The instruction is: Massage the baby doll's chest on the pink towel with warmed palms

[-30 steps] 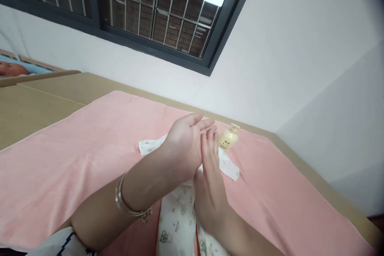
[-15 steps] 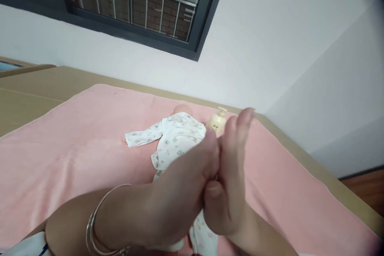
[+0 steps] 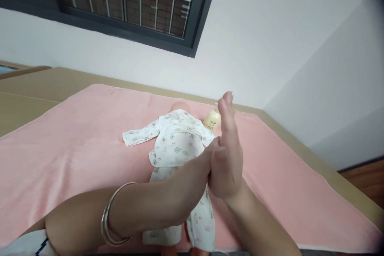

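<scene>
My left hand [image 3: 193,186], with silver bangles on its wrist, presses its palm against the palm of my right hand [image 3: 228,156]. The right fingers are stretched out and point up; most of the left fingers are hidden behind them. No object shows between the palms. Below and beyond them a baby doll [image 3: 177,146] lies on its back in a white printed top and trousers, partly covered by my left forearm. A pale yellow pump bottle [image 3: 211,120] stands beside the doll's shoulder, partly hidden by my right hand.
A pink blanket [image 3: 99,136] lies under the doll, on a tan padded surface [image 3: 33,84]. Behind it rises a white wall [image 3: 240,48] with a dark-framed, barred window [image 3: 129,4]. Brown wood [image 3: 364,180] shows at the lower right.
My palms have slid against each other while staying together, and the right thumb no longer shows in front. The view has shifted slightly, and more of the doll's trousers shows.
</scene>
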`<act>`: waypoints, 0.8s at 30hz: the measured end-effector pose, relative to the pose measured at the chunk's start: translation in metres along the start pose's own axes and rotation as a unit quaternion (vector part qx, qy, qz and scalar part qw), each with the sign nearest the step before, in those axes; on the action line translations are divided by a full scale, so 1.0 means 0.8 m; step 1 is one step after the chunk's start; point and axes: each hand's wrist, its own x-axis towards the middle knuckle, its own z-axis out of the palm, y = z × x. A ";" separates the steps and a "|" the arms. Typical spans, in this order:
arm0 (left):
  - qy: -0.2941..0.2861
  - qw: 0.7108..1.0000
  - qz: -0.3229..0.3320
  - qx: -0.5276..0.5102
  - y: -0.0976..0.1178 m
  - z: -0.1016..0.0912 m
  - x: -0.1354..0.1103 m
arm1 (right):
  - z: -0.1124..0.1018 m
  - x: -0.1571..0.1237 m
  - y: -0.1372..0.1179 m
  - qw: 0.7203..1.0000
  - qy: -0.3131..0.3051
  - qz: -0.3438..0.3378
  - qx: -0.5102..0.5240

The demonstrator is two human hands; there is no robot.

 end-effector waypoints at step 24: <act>0.266 0.851 0.293 0.346 -0.002 -0.140 0.141 | 0.053 0.009 0.051 0.987 0.003 0.078 0.138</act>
